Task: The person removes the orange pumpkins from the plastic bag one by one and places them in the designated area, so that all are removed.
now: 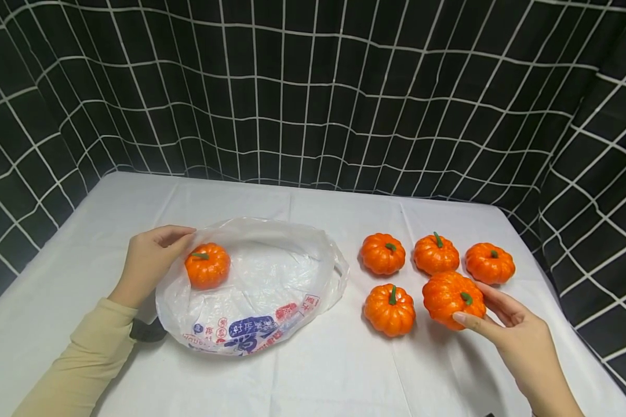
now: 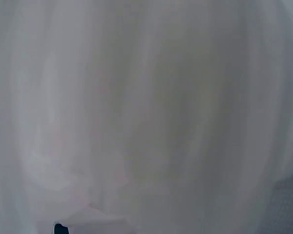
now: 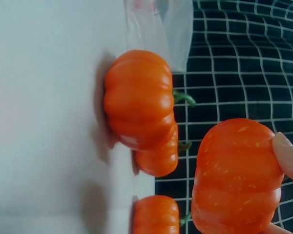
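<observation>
My left hand [image 1: 153, 255] pinches the left rim of a white plastic bag [image 1: 276, 278] that lies spread with its mouth facing up. Inside the bag, at its left side, sits one small orange pumpkin [image 1: 207, 266] with a green stem. On the right, my right hand [image 1: 521, 330] grips another orange pumpkin [image 1: 451, 298] between thumb and fingers, lifted above the cloth. The right wrist view shows this held pumpkin [image 3: 237, 180] off the table, its stem out of sight. Pale blurred material, probably the bag [image 2: 136, 117], fills the left wrist view and hides the fingers.
Several more pumpkins stand on the white cloth: a near one [image 1: 390, 310], and a back row of a left one [image 1: 382, 253], a middle one [image 1: 436, 253] and a right one [image 1: 490, 263]. A black curtain [image 1: 313, 92] with a white grid surrounds the table [image 1: 313, 382].
</observation>
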`<state>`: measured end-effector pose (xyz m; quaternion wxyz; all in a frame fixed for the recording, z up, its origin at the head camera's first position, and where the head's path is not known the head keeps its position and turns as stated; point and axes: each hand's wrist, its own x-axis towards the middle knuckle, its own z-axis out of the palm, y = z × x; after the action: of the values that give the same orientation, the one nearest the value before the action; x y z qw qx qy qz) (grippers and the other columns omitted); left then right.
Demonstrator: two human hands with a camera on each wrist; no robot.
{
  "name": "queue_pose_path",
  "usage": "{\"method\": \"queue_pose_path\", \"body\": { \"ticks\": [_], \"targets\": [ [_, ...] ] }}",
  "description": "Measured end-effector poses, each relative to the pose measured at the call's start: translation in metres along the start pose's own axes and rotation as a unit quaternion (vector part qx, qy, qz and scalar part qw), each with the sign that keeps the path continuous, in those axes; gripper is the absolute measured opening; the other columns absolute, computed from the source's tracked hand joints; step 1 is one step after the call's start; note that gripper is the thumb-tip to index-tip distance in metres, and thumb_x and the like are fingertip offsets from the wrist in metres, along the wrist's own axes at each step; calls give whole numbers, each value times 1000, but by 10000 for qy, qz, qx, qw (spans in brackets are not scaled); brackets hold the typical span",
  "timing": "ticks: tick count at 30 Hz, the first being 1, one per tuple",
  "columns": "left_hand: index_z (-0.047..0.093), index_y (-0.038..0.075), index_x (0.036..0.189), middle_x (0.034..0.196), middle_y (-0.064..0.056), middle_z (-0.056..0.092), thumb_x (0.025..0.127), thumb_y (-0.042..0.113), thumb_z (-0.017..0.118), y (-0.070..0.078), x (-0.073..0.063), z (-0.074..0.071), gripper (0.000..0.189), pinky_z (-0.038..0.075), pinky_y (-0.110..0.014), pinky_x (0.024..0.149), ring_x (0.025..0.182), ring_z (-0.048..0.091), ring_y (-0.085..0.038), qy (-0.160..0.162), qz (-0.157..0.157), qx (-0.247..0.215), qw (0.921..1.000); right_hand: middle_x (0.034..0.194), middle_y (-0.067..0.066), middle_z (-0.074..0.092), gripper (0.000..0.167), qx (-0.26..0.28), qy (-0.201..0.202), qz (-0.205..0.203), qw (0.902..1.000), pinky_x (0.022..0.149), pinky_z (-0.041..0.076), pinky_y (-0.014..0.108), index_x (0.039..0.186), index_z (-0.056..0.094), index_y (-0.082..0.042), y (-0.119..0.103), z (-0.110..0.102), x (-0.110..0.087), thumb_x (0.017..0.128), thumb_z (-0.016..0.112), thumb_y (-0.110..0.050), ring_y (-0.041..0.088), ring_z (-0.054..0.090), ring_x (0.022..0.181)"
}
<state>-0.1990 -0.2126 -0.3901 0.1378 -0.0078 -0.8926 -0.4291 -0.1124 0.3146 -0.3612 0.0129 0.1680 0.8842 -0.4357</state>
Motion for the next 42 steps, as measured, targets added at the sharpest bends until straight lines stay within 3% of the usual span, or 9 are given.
{"method": "queue_pose_path", "body": {
  "ticks": [3,5,12,13,16,22,28,42],
  "targets": [
    [73,1,112,113,-20,73,96,22,66,0,1,1,27,54,-52,97,111,66,-36,45,65,23,10000,158,15,35,83,101,-31,154,9998,115,40,41,154,37,-17,2,-1,3,86,76,-43,26,31,150],
    [73,1,111,113,-20,73,95,22,66,0,2,1,27,54,-51,97,110,66,-36,67,91,30,9999,158,16,33,85,219,-43,221,9995,115,32,60,155,35,-15,4,-1,5,86,76,-43,31,28,151],
    [74,2,111,112,-19,74,95,23,67,0,2,1,27,53,-51,97,110,67,-35,70,111,18,9999,157,16,34,85,170,-33,263,9995,116,32,58,155,35,-13,11,0,11,86,75,-44,31,28,150],
    [74,2,111,112,-19,74,95,23,66,0,2,1,27,53,-51,97,110,67,-35,69,108,13,9999,157,15,34,85,110,-31,290,9995,116,35,52,155,36,-14,12,0,12,86,75,-45,30,29,150],
    [74,1,111,112,-20,73,95,22,67,1,2,0,27,53,-51,97,110,66,-36,69,99,5,9999,158,16,35,86,46,-61,339,9994,117,36,50,155,35,-12,14,1,15,86,75,-46,31,29,150],
    [73,1,111,113,-20,73,95,21,66,1,2,1,27,53,-52,97,110,66,-37,61,87,5,9999,159,20,32,91,70,-158,510,9985,117,30,57,156,30,-8,17,2,22,86,76,-44,37,24,151],
    [73,1,111,113,-20,73,95,21,66,1,2,1,27,53,-52,98,110,66,-37,61,99,24,9999,159,22,30,95,129,-220,655,9975,120,25,57,156,28,-7,22,3,28,85,76,-46,38,21,152],
    [74,1,111,112,-20,73,95,21,66,2,0,1,26,54,-51,97,110,67,-36,97,123,31,9999,158,25,30,96,47,-324,761,9966,119,25,60,156,28,-6,33,4,38,84,76,-48,42,20,151]
  ]
}}
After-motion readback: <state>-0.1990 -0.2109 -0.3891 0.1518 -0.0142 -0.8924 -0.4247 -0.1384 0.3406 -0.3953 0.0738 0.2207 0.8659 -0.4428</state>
